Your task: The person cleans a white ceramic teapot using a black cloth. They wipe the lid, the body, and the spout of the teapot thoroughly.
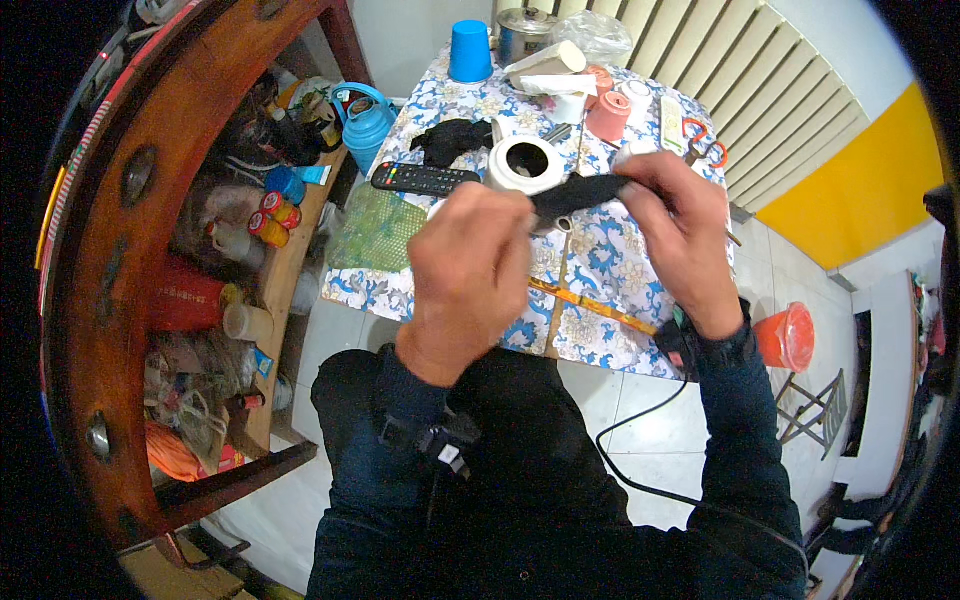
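Hands (468,270) gripping black cloth (583,197); white pot (503,172) behind, remote (420,179) left, blue cup (470,53) beyond.

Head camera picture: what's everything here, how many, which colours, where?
Table: 1, blue-white floral, centre
Fabric piece: 1, black, held above table
Open-topped pot: 1, white, beyond fabric piece
Remote: 1, black, table's left
Dark bundle: 1, black, beyond remote
Mesh: 1, green, table's left edge
Strip: 1, yellow-orange, table's near side
Tall cup: 1, blue, table's far left
Lidded pot: 1, silver, table's far edge
Plastic bag: 1, clear, beside lidded pot
Small cups: at least 2, pink, table's far side
Scissors: 1, orange-handled, table's right
Watering can: 1, blue, left of table
Radiator: 1, cream, behind table
Bucket: 1, red, right of table
Shelf items: many, mixed, far left
Left hand: 1, dark sleeve, fabric's left end
Right hand: 1, dark sleeve, fabric's right end
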`<act>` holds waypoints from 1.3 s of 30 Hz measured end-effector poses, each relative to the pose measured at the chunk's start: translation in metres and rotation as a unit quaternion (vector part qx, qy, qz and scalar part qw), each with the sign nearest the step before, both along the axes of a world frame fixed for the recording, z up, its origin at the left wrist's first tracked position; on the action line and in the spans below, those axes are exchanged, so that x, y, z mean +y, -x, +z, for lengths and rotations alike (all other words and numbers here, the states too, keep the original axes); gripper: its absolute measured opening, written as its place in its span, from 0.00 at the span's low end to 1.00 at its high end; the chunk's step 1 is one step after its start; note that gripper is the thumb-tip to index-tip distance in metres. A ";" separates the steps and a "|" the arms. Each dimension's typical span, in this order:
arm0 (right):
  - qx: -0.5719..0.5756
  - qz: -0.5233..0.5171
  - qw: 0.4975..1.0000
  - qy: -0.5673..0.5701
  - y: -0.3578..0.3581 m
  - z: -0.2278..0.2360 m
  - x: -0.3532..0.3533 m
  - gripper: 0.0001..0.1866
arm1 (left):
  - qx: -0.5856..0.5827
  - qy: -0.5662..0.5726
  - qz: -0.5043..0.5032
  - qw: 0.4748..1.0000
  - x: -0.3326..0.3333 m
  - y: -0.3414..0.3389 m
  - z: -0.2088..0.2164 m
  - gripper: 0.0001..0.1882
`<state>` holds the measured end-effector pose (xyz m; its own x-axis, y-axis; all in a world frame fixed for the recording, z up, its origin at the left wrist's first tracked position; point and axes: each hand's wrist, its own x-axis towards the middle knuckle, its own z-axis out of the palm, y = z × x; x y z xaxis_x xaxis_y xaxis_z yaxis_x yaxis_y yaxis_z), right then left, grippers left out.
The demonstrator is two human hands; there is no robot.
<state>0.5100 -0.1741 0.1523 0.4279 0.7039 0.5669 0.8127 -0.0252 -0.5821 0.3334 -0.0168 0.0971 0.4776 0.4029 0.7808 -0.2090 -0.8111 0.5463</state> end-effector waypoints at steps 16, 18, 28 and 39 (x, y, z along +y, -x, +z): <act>0.460 0.065 0.884 0.053 0.083 -0.080 -0.088 0.22 | 0.077 0.042 -0.226 0.970 -0.066 0.028 -0.039 0.19; 0.510 0.046 0.859 0.024 0.087 -0.083 -0.086 0.21 | 0.010 0.039 -0.165 0.985 -0.050 0.024 -0.039 0.17; 0.490 0.092 0.866 0.037 0.122 -0.087 -0.065 0.18 | 0.196 0.022 0.086 0.977 0.032 -0.013 -0.015 0.49; 0.416 0.091 0.902 0.066 0.124 -0.096 -0.075 0.18 | 0.216 0.046 0.029 0.975 0.036 -0.044 -0.017 0.47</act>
<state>0.3857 -0.2490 0.0566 0.5369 0.8436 0.0091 0.0923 -0.0481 -0.9946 0.3777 0.0196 0.0804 0.7282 0.4975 0.4715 0.1010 -0.7583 0.6441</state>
